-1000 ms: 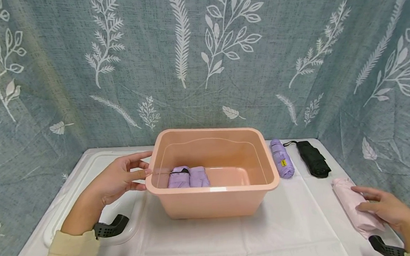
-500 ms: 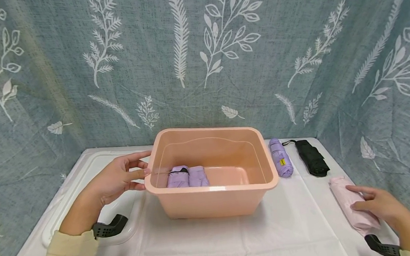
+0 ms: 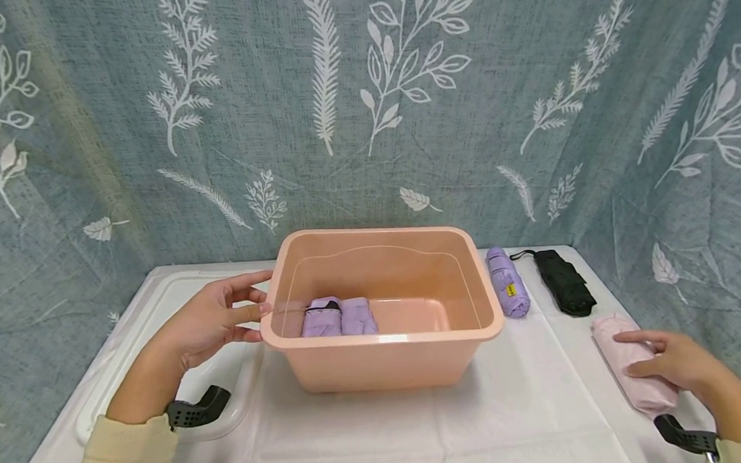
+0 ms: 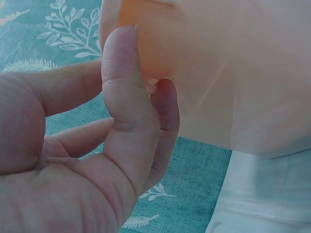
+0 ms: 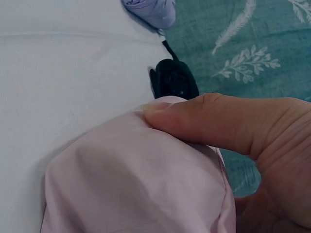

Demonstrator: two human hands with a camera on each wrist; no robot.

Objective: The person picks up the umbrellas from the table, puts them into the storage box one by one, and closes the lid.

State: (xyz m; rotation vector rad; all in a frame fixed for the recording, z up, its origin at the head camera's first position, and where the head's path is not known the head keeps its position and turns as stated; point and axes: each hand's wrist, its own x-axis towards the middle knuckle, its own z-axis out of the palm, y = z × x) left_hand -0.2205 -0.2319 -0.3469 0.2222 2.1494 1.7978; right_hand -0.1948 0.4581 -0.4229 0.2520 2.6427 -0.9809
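Observation:
In the head view, a peach plastic tub (image 3: 385,366) stands mid-table with two lilac rolled bundles (image 3: 322,320) lying inside at its left. My left hand (image 3: 219,318) holds the tub's left rim, the thumb laid against it in the left wrist view while other fingers curl beside it. At the right table edge lies a pale pink folded umbrella (image 3: 621,371). My right hand (image 3: 682,362) grips it from the right, thumb and fingers over its top. The right wrist view shows that thumb (image 5: 194,121) pressing into the pink fabric (image 5: 131,170); the other fingertips are mostly hidden.
A lilac folded umbrella (image 3: 509,285) with a yellow label lies right of the tub. Beside it is a black folded umbrella (image 3: 565,284) with a wrist strap. A white lid-like tray (image 3: 201,412) lies under my left forearm. A patterned curtain (image 3: 360,115) encloses the table.
My right hand and the pink umbrella have shifted slightly left and away from me. The left hand stays at the tub's rim, and the tub stays in place.

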